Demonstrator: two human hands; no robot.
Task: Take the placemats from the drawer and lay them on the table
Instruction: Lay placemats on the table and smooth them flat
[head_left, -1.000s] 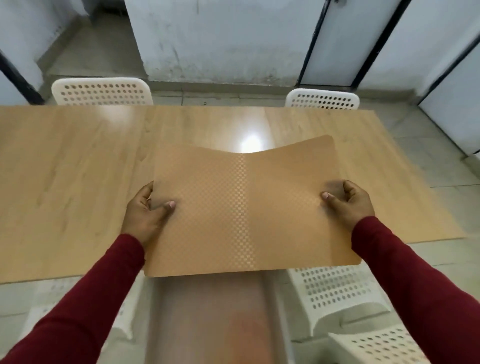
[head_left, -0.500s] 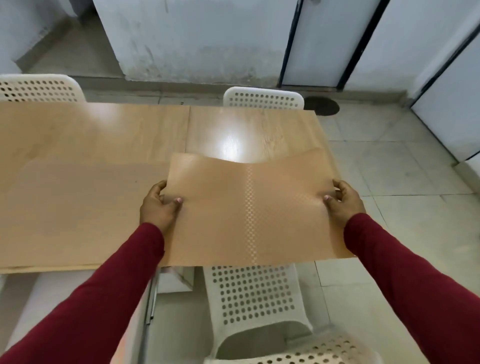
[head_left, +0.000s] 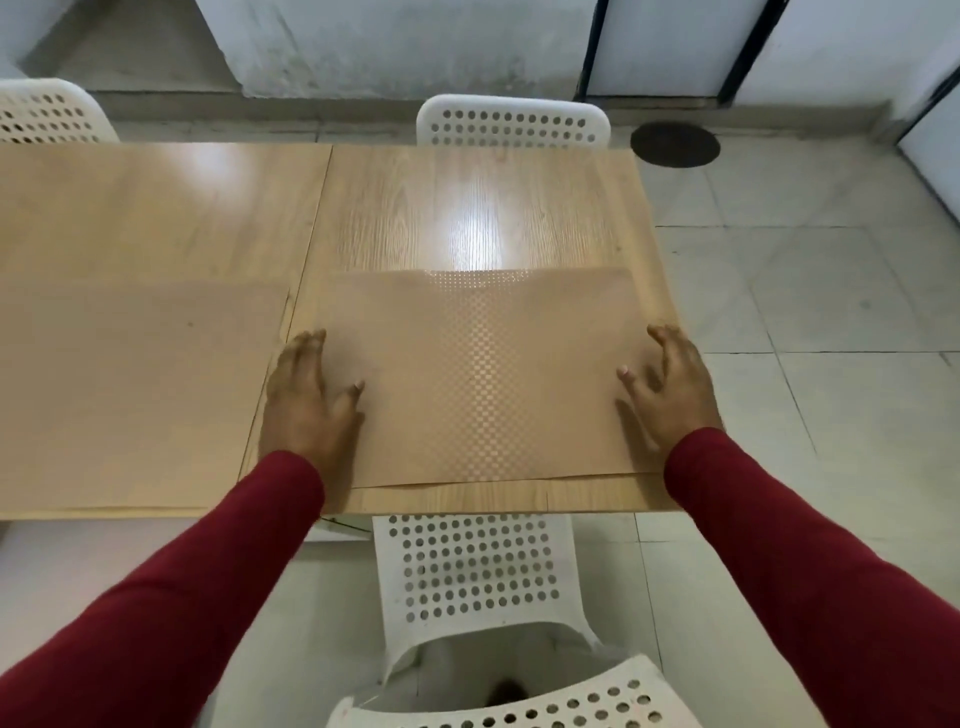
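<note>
Head view: tan placemat (head_left: 483, 374) with a fine checkered weave, flat on the right section of the wooden worktop (head_left: 467, 208), near edge just inside the worktop's front edge, far edge slightly wavy under a bright glare. Left hand (head_left: 306, 400) on the placemat's left edge, fingers straight and spread, palm down: grip open, nothing clasped. Right hand (head_left: 670, 384) on the right edge, fingers likewise extended and splayed, grip open. Dark red sleeves (head_left: 208, 587) on both forearms. Second placemat (head_left: 135, 389), plain tan, flat on the worktop's left section, just beside the first, separated by the seam between the two sections. White perforated chair (head_left: 467, 571) below the front edge; another chair (head_left: 511, 122) beyond the far edge; a third (head_left: 47, 111) at upper left. Dark round floor cover (head_left: 675, 144) on pale tiles at upper right.
</note>
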